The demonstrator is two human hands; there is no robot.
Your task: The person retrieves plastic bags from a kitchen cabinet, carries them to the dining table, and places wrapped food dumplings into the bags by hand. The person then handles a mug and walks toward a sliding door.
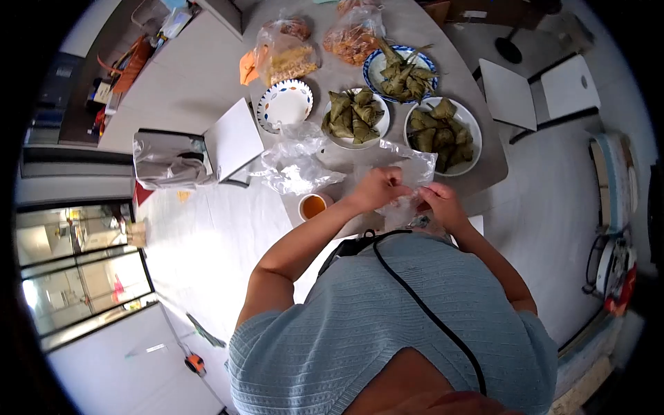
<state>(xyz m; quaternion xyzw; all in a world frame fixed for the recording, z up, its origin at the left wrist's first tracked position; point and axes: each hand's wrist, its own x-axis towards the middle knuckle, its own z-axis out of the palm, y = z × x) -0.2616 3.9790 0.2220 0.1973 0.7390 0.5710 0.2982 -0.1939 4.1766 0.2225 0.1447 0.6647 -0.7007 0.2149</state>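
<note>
Close to my body at the table's near edge, a clear plastic bag (413, 164) is stretched between both hands. My left hand (379, 188) is closed in a pinch on one side of it. On the other side, the fingertips of my right hand (443, 204) pinch the plastic too. Just beyond stands a white bowl (472, 130) of leaf-wrapped zongzi (443, 135). A white plate (382, 128) with more zongzi (353, 114) is left of it. To the left of my left hand lies crumpled clear plastic (294, 159), near a cup of amber liquid (313, 206).
Farther back are a blue-rimmed plate (370, 69) of tied zongzi, a patterned plate (285, 105) and plastic bags of food (290, 59), (349, 38). White chairs (234, 138), (508, 93) flank the grey table (477, 183). A black cord (429, 304) hangs over my shirt.
</note>
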